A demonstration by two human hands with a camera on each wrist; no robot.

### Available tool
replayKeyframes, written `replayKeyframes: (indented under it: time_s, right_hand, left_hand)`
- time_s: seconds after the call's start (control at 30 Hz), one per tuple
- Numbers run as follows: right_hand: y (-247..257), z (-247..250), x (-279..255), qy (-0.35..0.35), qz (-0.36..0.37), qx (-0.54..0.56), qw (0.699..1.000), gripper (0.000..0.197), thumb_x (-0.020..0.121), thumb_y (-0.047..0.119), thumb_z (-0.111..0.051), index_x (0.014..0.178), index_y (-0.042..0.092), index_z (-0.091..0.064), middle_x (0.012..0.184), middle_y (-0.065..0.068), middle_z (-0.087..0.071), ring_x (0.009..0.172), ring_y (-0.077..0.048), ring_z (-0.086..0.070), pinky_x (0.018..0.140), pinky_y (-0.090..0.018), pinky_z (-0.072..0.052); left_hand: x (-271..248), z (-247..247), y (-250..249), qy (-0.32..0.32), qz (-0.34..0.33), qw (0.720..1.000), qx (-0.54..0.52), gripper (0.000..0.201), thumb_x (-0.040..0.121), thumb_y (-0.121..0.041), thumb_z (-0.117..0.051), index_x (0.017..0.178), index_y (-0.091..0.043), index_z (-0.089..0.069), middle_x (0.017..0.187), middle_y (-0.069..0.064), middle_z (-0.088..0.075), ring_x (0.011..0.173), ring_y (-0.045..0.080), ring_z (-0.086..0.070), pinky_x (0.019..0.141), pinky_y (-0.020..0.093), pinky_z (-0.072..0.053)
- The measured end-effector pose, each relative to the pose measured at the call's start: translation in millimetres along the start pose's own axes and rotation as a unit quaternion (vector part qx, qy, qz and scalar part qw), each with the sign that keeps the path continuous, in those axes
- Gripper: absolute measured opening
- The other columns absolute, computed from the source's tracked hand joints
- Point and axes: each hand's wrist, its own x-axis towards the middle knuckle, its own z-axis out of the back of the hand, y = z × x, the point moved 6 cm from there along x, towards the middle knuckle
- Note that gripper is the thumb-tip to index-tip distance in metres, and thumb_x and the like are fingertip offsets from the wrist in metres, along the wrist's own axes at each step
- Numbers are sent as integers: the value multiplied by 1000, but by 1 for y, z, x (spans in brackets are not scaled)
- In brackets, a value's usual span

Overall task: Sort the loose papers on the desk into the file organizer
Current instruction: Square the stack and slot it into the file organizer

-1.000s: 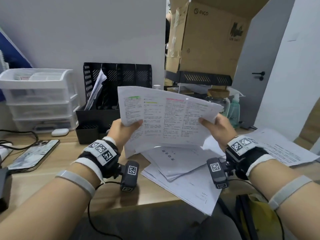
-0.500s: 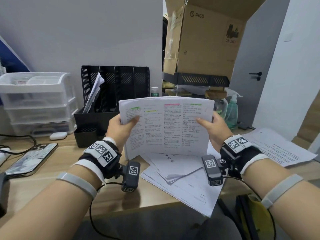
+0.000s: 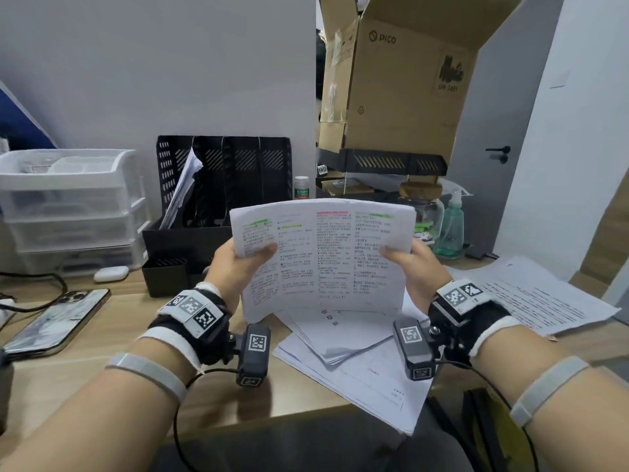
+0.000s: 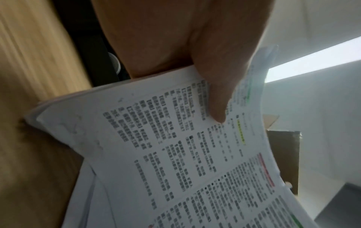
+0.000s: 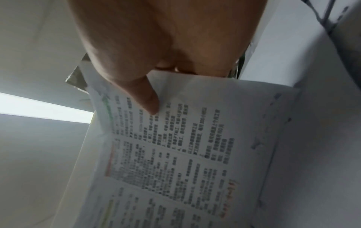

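Upright above the desk (image 3: pixel 112 379), a printed stack of papers (image 3: pixel 323 257) with green, yellow and red highlighted headings is held at both side edges — the left hand (image 3: pixel 235 267) pinches its left edge with the thumb (image 4: pixel 216 98) laid across the printed face, and the right hand (image 3: pixel 413 267) pinches the right edge the same way, thumb (image 5: pixel 144 95) on the front. How the other fingers lie behind the sheets cannot be told. The stack's top edge bows slightly, and its lower edge hangs just above the loose papers (image 3: pixel 343 349) spread on the desk beneath it. More printed sheets (image 3: pixel 531 298) lie on the desk to the right of the held stack. Behind the stack and to its left stands the black file organizer (image 3: pixel 224 185) — a few sheets (image 3: pixel 183 189) lean in its leftmost slot. Left of the organizer sit clear plastic drawers (image 3: pixel 68 206), a white earbud case (image 3: pixel 110 273) and a phone (image 3: pixel 54 321). Right of the organizer are a small white bottle (image 3: pixel 301 187), a cardboard box (image 3: pixel 405 80) on a black shelf, a glass jar (image 3: pixel 422 206) and a green pump bottle (image 3: pixel 451 226).
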Motion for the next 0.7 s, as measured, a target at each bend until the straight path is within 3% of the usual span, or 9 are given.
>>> replayKeyframes:
  time_s: [0.13, 0.23, 0.3, 0.4, 0.43, 0.5, 0.57, 0.63, 0.7]
  right_hand:
    - [-21, -1, 1, 37, -39, -46, 998, 38, 90, 10, -68, 128, 10, -64, 125, -8, -70, 117, -30, -64, 105, -55, -46]
    - [-18, -1, 2, 54, -55, -77, 994, 37, 93, 6, -64, 130, 6, -62, 128, -11, -67, 119, -32, -62, 107, -55, -44]
    - [1, 2, 2, 7, -36, -165, 986, 38, 91, 11, -68, 127, 7, -59, 123, -8, -67, 112, -30, -63, 101, -49, -49]
    - [42, 12, 1, -161, 10, -297, 941, 46, 85, 28, -73, 119, 8, -49, 107, -8, -59, 94, -28, -60, 80, -37, -48]
    - [53, 6, 1, -154, 10, -283, 946, 46, 84, 37, -71, 114, 9, -50, 102, -10, -60, 91, -30, -62, 79, -38, -50]
    - [66, -27, -1, -9, -70, -206, 976, 57, 84, 59, -63, 111, 10, -54, 101, -13, -66, 84, -28, -68, 82, -41, -55]
    - [79, -57, -10, 130, -180, -130, 966, 77, 76, 78, -55, 121, 17, -51, 115, -16, -69, 89, -32, -75, 86, -48, -57]
    - [98, -75, -9, 174, -210, -54, 961, 83, 69, 82, -58, 129, 27, -41, 124, -24, -64, 96, -45, -72, 91, -60, -53]
    - [118, -84, -2, 156, -191, 9, 969, 86, 72, 73, -66, 133, 19, -40, 123, -28, -64, 96, -49, -71, 93, -64, -51]
  left_hand:
    - [0, -2, 14, 23, 60, 998, 14, 26, 91, -25, -75, 117, -20, -73, 118, 3, -77, 116, 31, -67, 103, 64, -47]
    - [2, 2, 16, 12, 79, 996, 41, 20, 92, -28, -74, 111, -20, -75, 114, 4, -78, 113, 31, -69, 102, 63, -50]
    - [4, 6, 9, -11, 67, 996, 50, 19, 92, -32, -74, 107, -19, -76, 108, 4, -80, 105, 31, -73, 98, 60, -54]
    - [5, 14, -3, -57, 40, 997, 35, 13, 94, -28, -72, 101, -18, -76, 105, 7, -79, 100, 33, -74, 94, 60, -56]
    - [4, 16, -8, -71, 27, 997, 33, 12, 95, -27, -71, 100, -17, -76, 105, 9, -79, 99, 33, -74, 93, 60, -57]
    - [-1, 18, -21, -95, -1, 995, 37, 14, 95, -26, -70, 97, -13, -76, 100, 11, -79, 94, 33, -75, 90, 58, -59]
    - [-10, 13, -36, -111, -33, 992, 42, 17, 97, -23, -68, 93, -9, -75, 91, 8, -78, 84, 27, -74, 83, 47, -62]
    - [-19, 4, -50, -99, -71, 991, 56, 23, 98, -23, -67, 93, -3, -75, 85, 5, -75, 78, 22, -70, 73, 36, -59]
    - [-29, -4, -63, -81, -121, 988, 56, 21, 99, -14, -64, 88, 0, -74, 75, -2, -73, 71, 10, -67, 62, 22, -56]
